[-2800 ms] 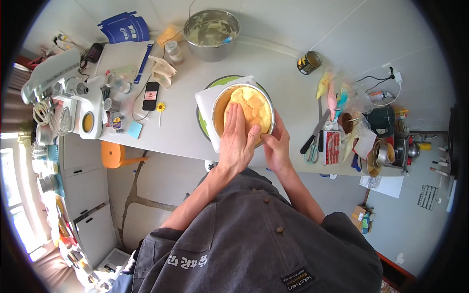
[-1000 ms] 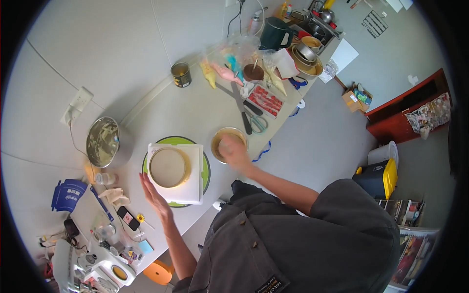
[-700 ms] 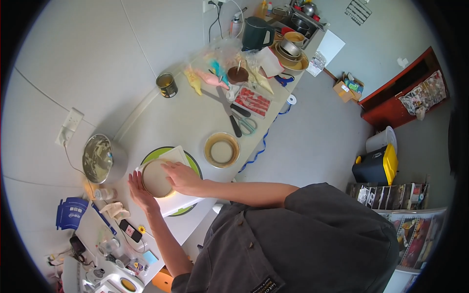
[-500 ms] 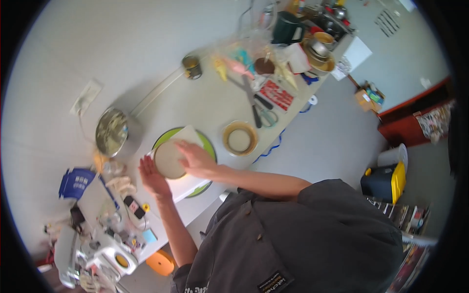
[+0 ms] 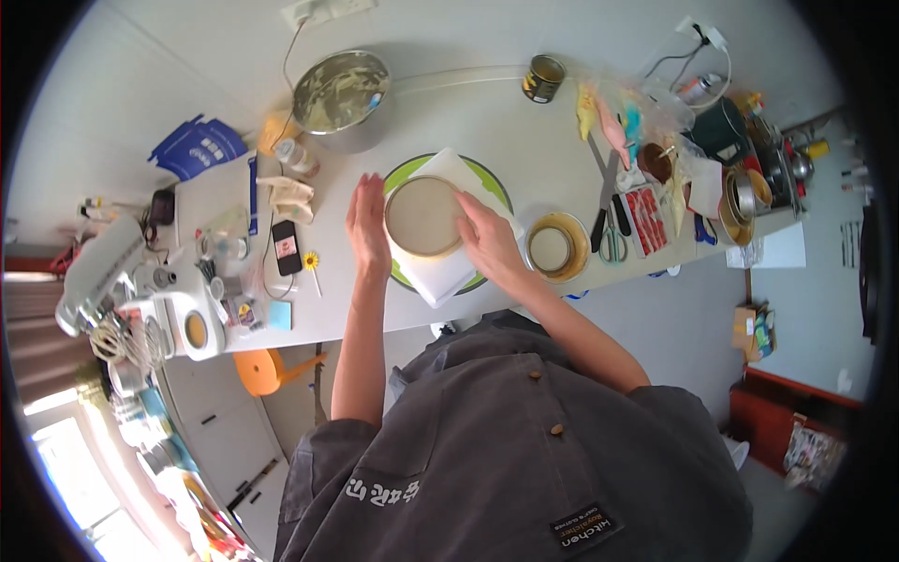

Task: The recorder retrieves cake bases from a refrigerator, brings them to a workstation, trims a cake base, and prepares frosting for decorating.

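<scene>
A round cake tin (image 5: 423,216), its flat greyish base facing up, sits on white paper (image 5: 450,169) over a green-rimmed round turntable (image 5: 498,180). Along the tin's left side stands my left hand (image 5: 368,225), open, its fingers stretched out and close together. My right hand (image 5: 489,239) is open too, with its fingers laid against the tin's right edge. Whether the left palm touches the wall of the tin I cannot tell. Whatever is inside or under the tin is hidden.
A metal bowl (image 5: 343,105) smeared with cream stands behind. Right of the turntable are a second round tin (image 5: 560,245), scissors (image 5: 613,245), knives (image 5: 609,183) and a red-and-white packet (image 5: 647,220). A phone (image 5: 286,247) and stand mixer (image 5: 159,290) lie left.
The view has turned, so the worktop appears level. My right hand has shifted from over the tin's base to its right edge. My left hand stays beside the tin.
</scene>
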### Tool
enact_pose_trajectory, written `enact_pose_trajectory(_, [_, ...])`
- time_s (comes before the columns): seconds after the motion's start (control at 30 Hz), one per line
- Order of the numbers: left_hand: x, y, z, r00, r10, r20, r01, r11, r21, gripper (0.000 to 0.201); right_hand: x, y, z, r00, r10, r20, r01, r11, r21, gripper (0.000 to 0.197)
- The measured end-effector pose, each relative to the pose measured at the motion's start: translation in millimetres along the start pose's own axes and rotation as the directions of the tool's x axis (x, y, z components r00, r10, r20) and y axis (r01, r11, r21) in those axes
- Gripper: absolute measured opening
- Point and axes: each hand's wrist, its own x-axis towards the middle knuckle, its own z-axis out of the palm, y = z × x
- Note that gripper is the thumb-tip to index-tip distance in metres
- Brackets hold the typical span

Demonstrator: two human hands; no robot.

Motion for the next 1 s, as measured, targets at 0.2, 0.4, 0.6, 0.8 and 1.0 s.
enact_pose_trajectory(0.2, [-16.5, -26.2, 6.8, 0.996, -0.062, 0.065, 0.073, 0.981, -0.181, 0.074, 1.3, 4.2, 22.9, 1.0, -0.016, -0.023, 0.011, 0.974, -0.226, 0.049])
enact_pose_trajectory(0.4, [-33.7, -32.2, 7.1, 0.996, -0.062, 0.058, 0.074, 0.972, -0.224, 0.079, 26.7, 1.1, 26.8, 0.969, 0.206, 0.138, -0.206, 0.978, -0.02, 0.061])
enact_pose_trajectory(0.6, [-58.0, -23.4, 2.6, 0.998, -0.019, 0.056, 0.029, 0.98, -0.197, 0.073, 33.3, 13.0, -24.8, 0.967, 0.187, 0.174, -0.209, 0.971, 0.117, 0.071])
enact_pose_trajectory(0.8, [-12.7, 8.2, 14.9, 0.971, -0.081, 0.224, 0.069, 0.996, 0.06, 0.074, -35.6, -9.0, -29.8, 0.939, 0.288, 0.19, -0.284, 0.958, -0.05, 0.067])
enact_pose_trajectory(1.0, [16.2, -5.2, 23.5, 0.893, -0.28, 0.351, 0.206, 0.95, 0.235, 0.08, -32.8, -8.6, -4.4, 0.974, 0.224, 0.014, -0.224, 0.973, 0.046, 0.068])
